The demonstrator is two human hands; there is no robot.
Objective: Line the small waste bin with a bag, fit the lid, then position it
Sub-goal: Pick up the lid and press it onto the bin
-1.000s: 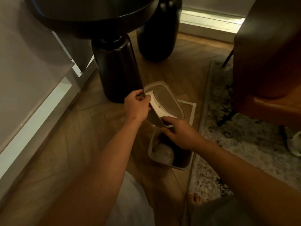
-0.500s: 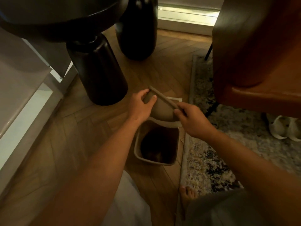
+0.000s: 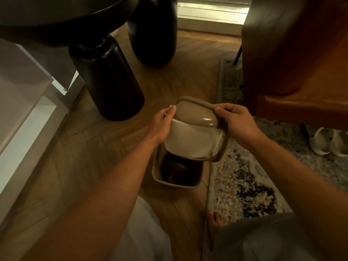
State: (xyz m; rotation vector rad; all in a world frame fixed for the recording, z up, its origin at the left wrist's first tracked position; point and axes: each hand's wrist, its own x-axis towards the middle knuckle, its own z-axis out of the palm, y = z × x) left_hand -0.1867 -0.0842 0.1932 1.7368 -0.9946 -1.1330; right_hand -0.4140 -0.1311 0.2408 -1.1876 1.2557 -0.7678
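Both hands hold the taupe swing lid [image 3: 195, 117] tilted above the open waste bin [image 3: 177, 183]: left hand [image 3: 162, 125] fingers and right hand [image 3: 239, 123] fingers pinching opposite edges.

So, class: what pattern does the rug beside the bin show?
The rug is pale with mottled dark and tan speckles, seen in the head view.
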